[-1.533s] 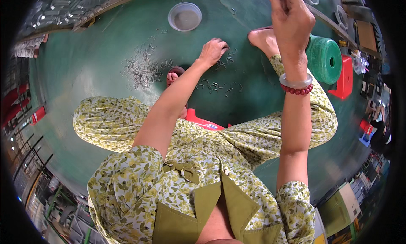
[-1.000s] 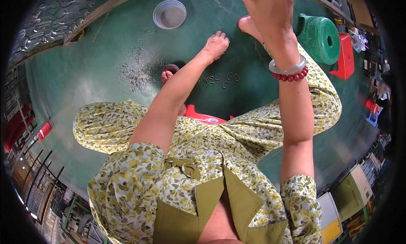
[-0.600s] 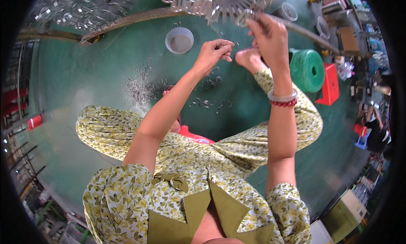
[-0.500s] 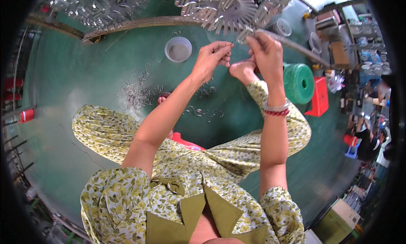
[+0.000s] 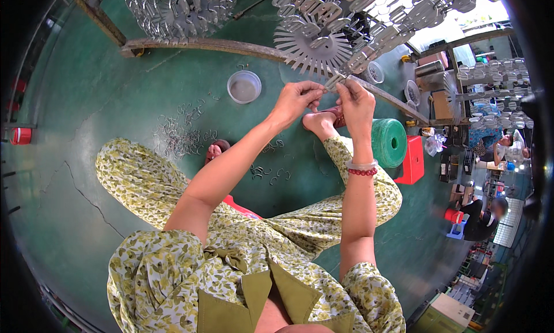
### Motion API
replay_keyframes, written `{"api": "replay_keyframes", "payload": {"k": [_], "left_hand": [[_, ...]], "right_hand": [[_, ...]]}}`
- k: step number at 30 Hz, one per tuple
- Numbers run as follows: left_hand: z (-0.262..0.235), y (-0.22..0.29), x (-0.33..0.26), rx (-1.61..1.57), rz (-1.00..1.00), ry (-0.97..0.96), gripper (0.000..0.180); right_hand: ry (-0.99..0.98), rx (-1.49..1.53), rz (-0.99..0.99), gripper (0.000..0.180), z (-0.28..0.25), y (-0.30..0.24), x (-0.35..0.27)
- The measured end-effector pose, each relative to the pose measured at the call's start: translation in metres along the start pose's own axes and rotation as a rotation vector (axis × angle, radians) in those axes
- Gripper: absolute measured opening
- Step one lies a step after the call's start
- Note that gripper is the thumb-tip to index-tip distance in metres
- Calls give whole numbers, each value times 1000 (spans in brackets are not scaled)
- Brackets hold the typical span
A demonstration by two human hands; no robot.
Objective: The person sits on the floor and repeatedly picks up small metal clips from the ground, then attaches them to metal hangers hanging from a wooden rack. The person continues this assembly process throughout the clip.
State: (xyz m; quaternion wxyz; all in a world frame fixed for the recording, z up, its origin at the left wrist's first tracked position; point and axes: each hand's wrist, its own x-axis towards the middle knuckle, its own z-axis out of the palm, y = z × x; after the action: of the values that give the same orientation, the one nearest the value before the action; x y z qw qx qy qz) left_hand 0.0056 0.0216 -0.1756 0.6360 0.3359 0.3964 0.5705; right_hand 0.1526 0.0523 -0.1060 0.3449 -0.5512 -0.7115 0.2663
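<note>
My left hand (image 5: pixel 295 103) is closed in a pinch at the lower end of a flat silver metal piece (image 5: pixel 334 81). What sits between its fingertips is too small to make out; earlier a tiny dark bit stuck out there. My right hand (image 5: pixel 356 105) grips the same metal piece between thumb and fingers, on its right side. Just beyond the hands hangs a round slotted metal disc (image 5: pixel 319 51) among many shiny metal parts (image 5: pixel 369 30). Loose wire hooks (image 5: pixel 182 131) lie heaped on the green floor, with a few more hooks (image 5: pixel 259 171) nearer my lap.
A white plastic tub (image 5: pixel 244 87) stands on the floor beyond the hooks. A wooden beam (image 5: pixel 219 46) crosses ahead. To my right are a green roll (image 5: pixel 389 142) and a red stool (image 5: pixel 411 161). Other people (image 5: pixel 483 220) sit farther right.
My left hand has come up to the metal piece in my right hand, closing the gap between them. The whole view has shifted, showing more of the hanging parts.
</note>
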Motion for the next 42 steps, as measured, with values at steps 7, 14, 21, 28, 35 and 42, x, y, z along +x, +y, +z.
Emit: {"api": "replay_keyframes", "payload": {"k": [7,14,21,28,35,42], "left_hand": [[-6,-13,5,90,-11,-89,19],[-38,-43,14,-407,-232,-103,43],[-30,-16,48,-496,-185,-105,39],[-22,-1,53,-269,-170,-7,32],[-10,-6,54,-360,-193,93,28],[-1,-14,53,-494,-230,133,23]], "right_hand": [[-247,-135,57,18,-14,-22,5],[-173,-336,10,17,-15,-18,23],[-50,-206,95,20,-1,-8,31],[-27,-267,69,20,1,-8,30],[-43,-272,139,20,1,-17,28],[-2,-179,175,18,-1,-16,22]]}}
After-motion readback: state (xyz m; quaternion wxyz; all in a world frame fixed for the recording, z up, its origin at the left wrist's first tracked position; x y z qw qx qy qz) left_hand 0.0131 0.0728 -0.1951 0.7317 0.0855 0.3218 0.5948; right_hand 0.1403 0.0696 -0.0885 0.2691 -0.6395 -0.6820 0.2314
